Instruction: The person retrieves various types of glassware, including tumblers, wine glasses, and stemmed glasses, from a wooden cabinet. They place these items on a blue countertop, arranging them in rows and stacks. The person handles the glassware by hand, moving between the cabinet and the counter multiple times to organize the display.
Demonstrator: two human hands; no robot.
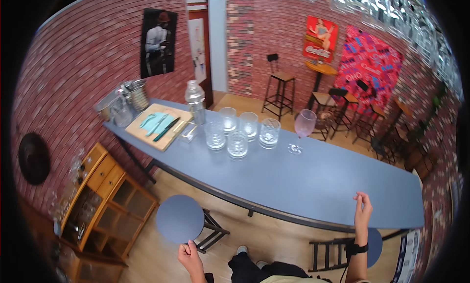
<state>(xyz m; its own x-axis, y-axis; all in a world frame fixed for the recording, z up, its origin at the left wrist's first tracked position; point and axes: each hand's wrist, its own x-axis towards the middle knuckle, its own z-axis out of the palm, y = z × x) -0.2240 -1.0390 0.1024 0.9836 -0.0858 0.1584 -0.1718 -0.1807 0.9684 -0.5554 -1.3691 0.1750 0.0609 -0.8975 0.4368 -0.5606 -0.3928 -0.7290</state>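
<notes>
Fingers curl together on the left hand [191, 259]; their spacing on the right hand [362, 212] is unclear. At its eleven o'clock stands a pink-tinted stemmed wineglass [305, 124]. Apparently a pause; grasping needs reaching forward.

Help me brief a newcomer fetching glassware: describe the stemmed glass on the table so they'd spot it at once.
Find the long blue-grey table. Near its far edge, just right of five clear tumblers, stands the stemmed glass. Taller, long-stemmed and pinkish-looking, it differs plainly from those squat, flat-bottomed neighbours.
</notes>
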